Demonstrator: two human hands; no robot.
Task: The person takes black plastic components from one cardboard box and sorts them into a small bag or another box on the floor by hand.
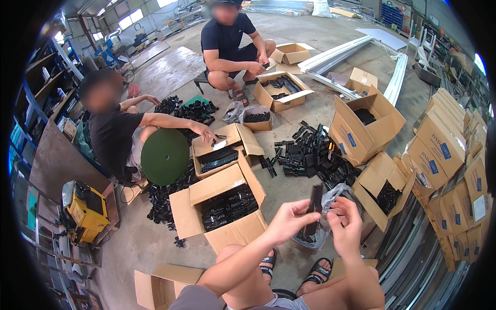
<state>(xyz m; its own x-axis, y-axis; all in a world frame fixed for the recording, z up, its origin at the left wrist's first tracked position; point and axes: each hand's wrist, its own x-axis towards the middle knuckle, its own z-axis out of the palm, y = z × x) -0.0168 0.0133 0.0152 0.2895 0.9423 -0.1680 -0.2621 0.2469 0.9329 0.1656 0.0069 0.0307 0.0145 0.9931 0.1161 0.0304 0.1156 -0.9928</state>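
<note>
The left hand (pixel 287 219) pinches a long, flat, black plastic strip (pixel 313 209) with thumb and fingers closed on its side. The strip stands almost straight up, its long way running top to bottom. Its lower end goes down into a clear plastic bag (pixel 316 238). The right hand (pixel 345 225) is just to the right of the strip, with its fingers curled closed on the bag's crinkly top edge. Both hands are right beside the strip, but only the left one has hold of it.

The bag hangs just above the feet and has more black parts at the bottom.

To the left of the strip, near it, sits an open brown cardboard box (pixel 219 209) full of black parts in bags. To the right of the strip is another open brown box (pixel 385 194) with a few black parts inside.
</note>
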